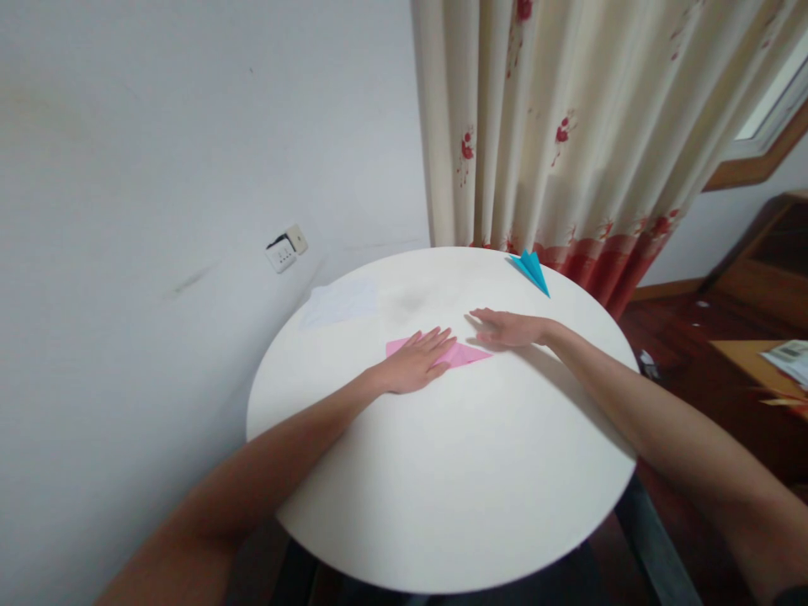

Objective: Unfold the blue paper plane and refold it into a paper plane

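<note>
- pink paper lay flat near the centre of the round white table; it was folded into a long, low shape tapering to a point on the right.
- left hand rested palm down on the paper, fingers extended, gripping nothing.
- right hand lay flat and open just beside the paper's pointed end.
- blue paper plane sat at the far table edge, white sheet at far left.
</note>
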